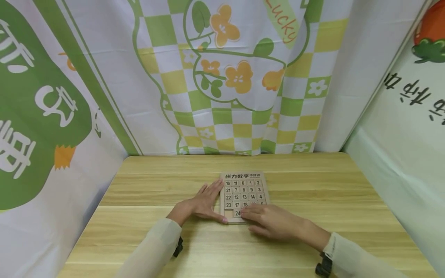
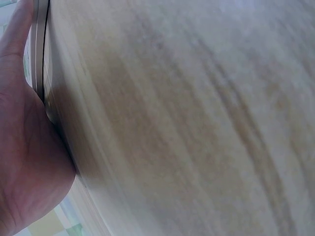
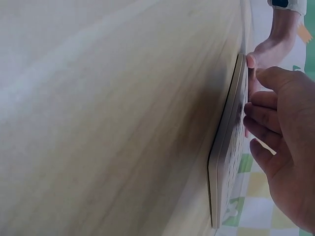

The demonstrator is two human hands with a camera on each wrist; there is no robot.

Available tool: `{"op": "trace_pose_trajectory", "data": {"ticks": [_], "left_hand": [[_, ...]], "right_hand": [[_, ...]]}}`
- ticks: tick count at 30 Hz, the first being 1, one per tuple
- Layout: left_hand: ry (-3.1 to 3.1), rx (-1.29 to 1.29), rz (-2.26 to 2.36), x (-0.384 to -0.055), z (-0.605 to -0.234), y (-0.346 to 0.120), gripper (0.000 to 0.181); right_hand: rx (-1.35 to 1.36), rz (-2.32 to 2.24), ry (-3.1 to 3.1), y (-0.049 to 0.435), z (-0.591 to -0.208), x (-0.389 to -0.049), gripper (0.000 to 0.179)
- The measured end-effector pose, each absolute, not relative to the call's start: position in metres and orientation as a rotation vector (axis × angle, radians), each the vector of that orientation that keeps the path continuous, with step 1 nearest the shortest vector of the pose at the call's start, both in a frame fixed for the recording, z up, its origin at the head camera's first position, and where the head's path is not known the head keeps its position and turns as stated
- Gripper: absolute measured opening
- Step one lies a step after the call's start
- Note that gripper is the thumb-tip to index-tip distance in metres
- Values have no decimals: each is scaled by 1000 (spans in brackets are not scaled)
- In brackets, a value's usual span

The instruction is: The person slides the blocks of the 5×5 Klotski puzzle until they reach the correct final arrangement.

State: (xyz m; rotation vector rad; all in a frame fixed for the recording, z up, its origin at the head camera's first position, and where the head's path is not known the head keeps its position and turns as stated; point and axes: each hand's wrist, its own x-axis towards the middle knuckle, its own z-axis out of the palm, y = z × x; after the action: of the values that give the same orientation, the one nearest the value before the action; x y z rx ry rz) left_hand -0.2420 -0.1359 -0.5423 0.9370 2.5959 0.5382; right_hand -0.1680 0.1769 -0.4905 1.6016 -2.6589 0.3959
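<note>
A wooden number slide puzzle (image 1: pixel 241 176) lies flat on the table, with rows of square numbered tiles in its frame. A gap shows in its bottom left corner, left of the 24 tile (image 1: pixel 237 213). My left hand (image 1: pixel 201 204) steadies the puzzle's left side, fingers extended along the edge and thumb at the lower left corner. Over the lower right tiles lies my right hand (image 1: pixel 274 221), its fingertips on the bottom row, covering several tiles. In the right wrist view, the right hand's fingers bend loosely above the puzzle's face (image 3: pixel 227 167).
The wood-grain table (image 1: pixel 313 181) extends around the puzzle on all sides. Behind it hangs a green and yellow checkered curtain (image 1: pixel 222 123). Printed cloths (image 1: pixel 45 96) close off the left and right sides. Dark straps (image 1: pixel 325 264) sit at both wrists.
</note>
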Motion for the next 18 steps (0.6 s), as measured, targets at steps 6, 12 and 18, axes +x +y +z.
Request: {"op": "trace_pose_trajectory", "data": {"ticks": [6, 12, 18], "left_hand": [[2614, 939, 511, -243, -545, -135, 146], [2626, 940, 514, -246, -552, -136, 145], [2619, 925, 506, -244, -549, -134, 147]], "right_hand": [[1532, 428, -2711, 175, -488, -177, 49], [1486, 450, -2771, 169, -484, -189, 52], [1467, 445, -2788, 161, -483, -204, 55]]}}
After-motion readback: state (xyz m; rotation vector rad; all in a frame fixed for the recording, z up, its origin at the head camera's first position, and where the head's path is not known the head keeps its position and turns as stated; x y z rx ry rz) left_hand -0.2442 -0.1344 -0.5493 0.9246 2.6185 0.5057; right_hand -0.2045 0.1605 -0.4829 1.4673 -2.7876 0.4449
